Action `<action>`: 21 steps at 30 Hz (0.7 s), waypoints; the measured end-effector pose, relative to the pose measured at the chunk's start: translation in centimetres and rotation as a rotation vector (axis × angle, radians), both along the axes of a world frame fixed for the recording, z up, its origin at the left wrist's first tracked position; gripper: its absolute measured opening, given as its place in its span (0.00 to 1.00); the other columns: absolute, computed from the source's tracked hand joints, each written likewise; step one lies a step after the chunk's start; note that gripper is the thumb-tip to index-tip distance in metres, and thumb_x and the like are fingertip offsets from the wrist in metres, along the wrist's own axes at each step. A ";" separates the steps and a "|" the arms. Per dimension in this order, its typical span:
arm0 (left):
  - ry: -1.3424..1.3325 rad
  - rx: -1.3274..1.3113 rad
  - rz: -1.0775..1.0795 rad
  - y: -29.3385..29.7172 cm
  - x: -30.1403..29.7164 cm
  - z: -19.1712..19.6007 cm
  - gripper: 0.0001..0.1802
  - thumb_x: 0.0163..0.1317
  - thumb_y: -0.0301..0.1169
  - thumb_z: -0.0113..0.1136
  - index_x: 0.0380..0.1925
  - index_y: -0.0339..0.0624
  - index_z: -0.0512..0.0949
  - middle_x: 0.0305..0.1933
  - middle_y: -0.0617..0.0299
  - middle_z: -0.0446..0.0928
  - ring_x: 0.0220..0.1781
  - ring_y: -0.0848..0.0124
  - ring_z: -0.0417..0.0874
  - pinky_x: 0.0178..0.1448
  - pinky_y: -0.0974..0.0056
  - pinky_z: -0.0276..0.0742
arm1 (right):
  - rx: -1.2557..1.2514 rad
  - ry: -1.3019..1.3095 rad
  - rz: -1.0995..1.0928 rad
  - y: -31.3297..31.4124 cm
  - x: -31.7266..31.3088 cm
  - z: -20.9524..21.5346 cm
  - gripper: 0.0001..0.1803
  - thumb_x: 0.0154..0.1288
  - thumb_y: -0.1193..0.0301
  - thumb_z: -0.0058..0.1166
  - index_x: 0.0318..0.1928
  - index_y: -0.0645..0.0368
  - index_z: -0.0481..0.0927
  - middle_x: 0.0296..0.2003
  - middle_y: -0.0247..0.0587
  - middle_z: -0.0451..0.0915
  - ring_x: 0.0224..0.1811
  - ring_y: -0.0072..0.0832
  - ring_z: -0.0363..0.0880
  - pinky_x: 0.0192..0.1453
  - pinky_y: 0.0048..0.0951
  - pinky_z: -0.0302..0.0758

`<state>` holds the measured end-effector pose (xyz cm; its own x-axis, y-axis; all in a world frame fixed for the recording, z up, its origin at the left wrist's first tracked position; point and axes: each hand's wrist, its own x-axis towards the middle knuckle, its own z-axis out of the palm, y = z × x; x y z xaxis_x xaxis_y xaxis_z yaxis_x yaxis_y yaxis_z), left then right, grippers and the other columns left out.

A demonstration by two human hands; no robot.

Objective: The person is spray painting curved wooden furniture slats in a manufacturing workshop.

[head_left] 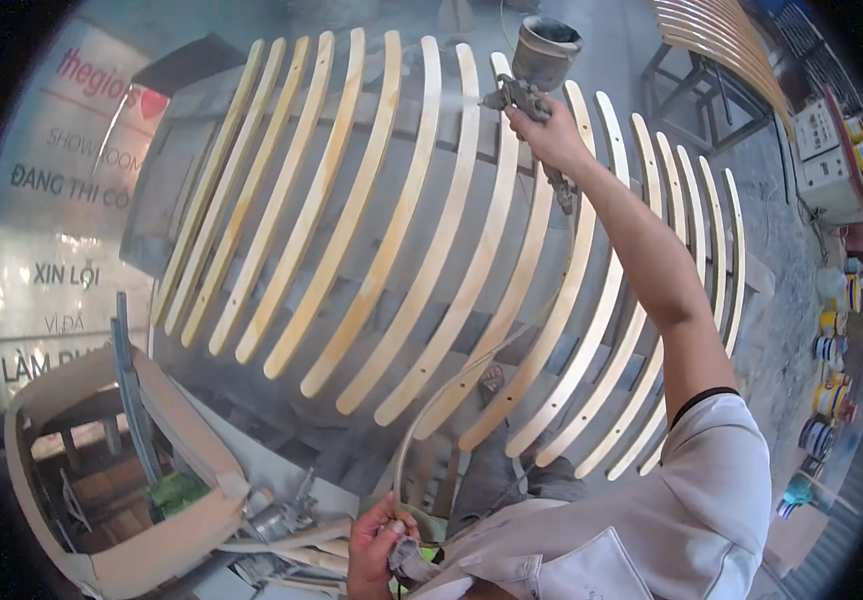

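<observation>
Out over a row of pale, curved wooden slats (320,380), my right hand (555,140) is closed round the handle of a spray gun (518,97). A dark cup (549,55) sits on top of the gun. Its nozzle faces left, and a faint pale mist hangs in front of it above the slats. A thin hose (442,390) runs from the gun's handle down towards my body. Close to my waist, my left hand (377,545) is closed round the lower part of this hose. A crumpled greyish cloth-like thing lies by its fingers.
A wooden frame (197,430) stands at the lower left, with loose wooden pieces (302,550) beside it. More slats lie on a dark stand (687,85) at the far right. Several paint cans (832,395) line the right side. A printed panel (62,230) stands at left.
</observation>
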<state>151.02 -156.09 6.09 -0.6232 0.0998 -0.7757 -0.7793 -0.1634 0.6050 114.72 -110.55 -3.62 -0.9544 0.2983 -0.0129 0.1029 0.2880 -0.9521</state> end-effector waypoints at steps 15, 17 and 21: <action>0.115 0.098 -0.084 2.0 -0.3 -0.6 0.23 0.66 0.30 0.53 0.61 0.39 0.71 0.41 0.65 0.78 0.41 0.74 0.79 0.44 0.68 0.75 | 0.022 0.198 -0.181 3.3 -13.9 1.4 0.16 0.63 0.62 0.59 0.44 0.60 0.79 0.22 0.34 0.75 0.18 0.23 0.73 0.19 0.30 0.72; 0.095 0.092 -0.068 0.3 1.5 -1.9 0.22 0.67 0.31 0.53 0.61 0.38 0.72 0.40 0.65 0.78 0.41 0.74 0.79 0.45 0.68 0.75 | 0.018 0.185 -0.155 1.0 -11.1 0.8 0.15 0.63 0.62 0.59 0.43 0.60 0.79 0.22 0.34 0.75 0.18 0.23 0.73 0.19 0.30 0.72; 0.136 -0.051 0.048 -0.1 4.8 -1.5 0.22 0.61 0.21 0.50 0.57 0.35 0.72 0.37 0.58 0.78 0.37 0.73 0.78 0.43 0.70 0.74 | 0.064 0.094 -0.075 -2.5 1.4 3.6 0.13 0.65 0.63 0.59 0.39 0.60 0.78 0.23 0.32 0.76 0.18 0.21 0.71 0.19 0.27 0.70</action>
